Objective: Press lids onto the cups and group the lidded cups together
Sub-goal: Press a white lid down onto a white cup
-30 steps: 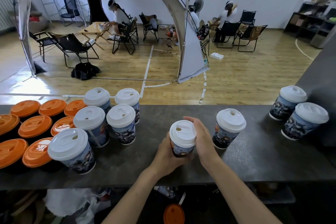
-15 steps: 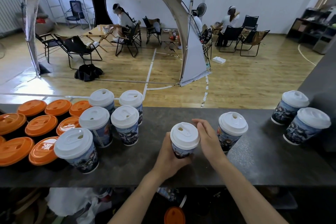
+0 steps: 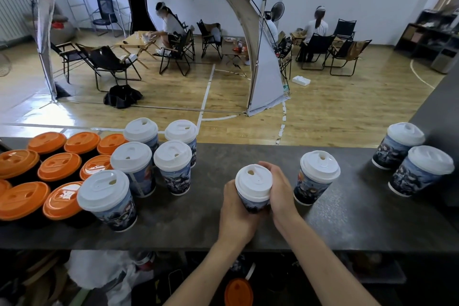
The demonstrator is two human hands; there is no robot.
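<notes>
Left hand [image 3: 236, 213] and right hand [image 3: 282, 189] clasp one cup [image 3: 253, 202]

Both hands curl round it, the right against the rim of its white lid [image 3: 253, 181], over the near middle of the tabletop [image 3: 188, 226]. A second cup [image 3: 314, 181] stands near at 3 o'clock. Five clustered cups [image 3: 173, 171] stand at 9 o'clock, with orange lids [image 3: 59, 166] beyond.

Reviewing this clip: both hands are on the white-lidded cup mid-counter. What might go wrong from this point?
1. The left hand and right hand grip the held cup from the sides. Squeezing its wall while pressing may pop the white lid loose or spill any contents.
2. If it is carried left to the group, it may knock the nearest lidded cup, which stands close to the front edge of the counter.
</notes>
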